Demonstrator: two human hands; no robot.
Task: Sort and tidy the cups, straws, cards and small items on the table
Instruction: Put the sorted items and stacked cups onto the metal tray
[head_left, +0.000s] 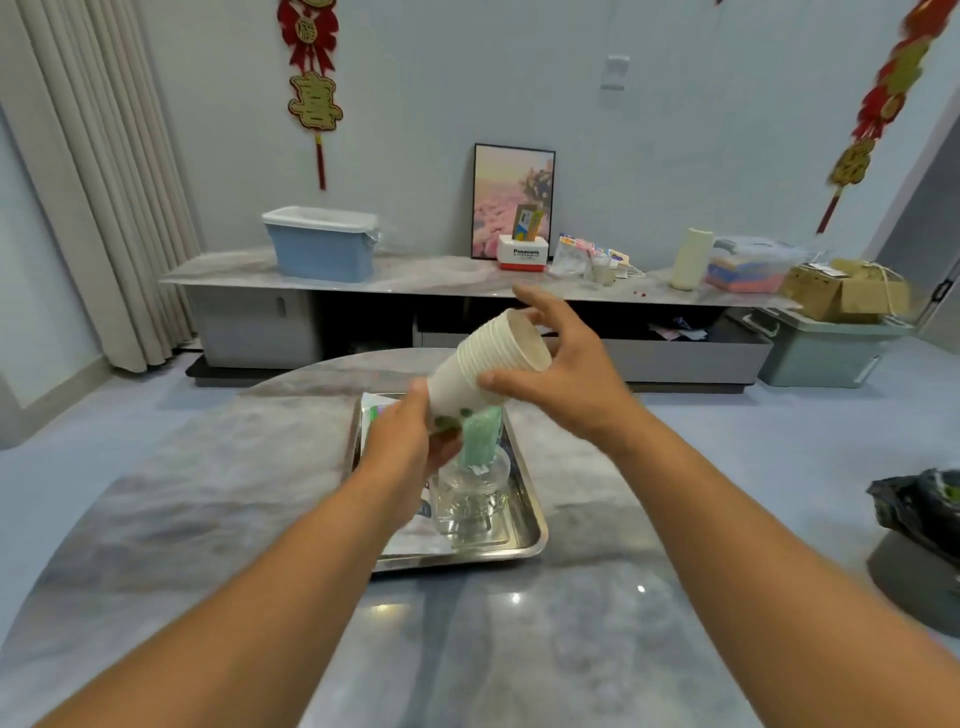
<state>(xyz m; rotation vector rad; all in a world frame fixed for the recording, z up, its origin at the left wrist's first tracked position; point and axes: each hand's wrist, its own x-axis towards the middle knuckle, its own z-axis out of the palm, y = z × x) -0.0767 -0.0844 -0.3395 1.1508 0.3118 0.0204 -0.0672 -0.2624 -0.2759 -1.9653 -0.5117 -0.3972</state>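
Both forearms bare, no sleeves, left hand (410, 441) & right hand (566, 374) ungloved (no rings/watch visible).

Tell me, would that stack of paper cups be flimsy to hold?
Probably light: the stack of paper cups hangs tilted between the left hand and right hand. Nesting likely stiffens it, though cups might slide apart.
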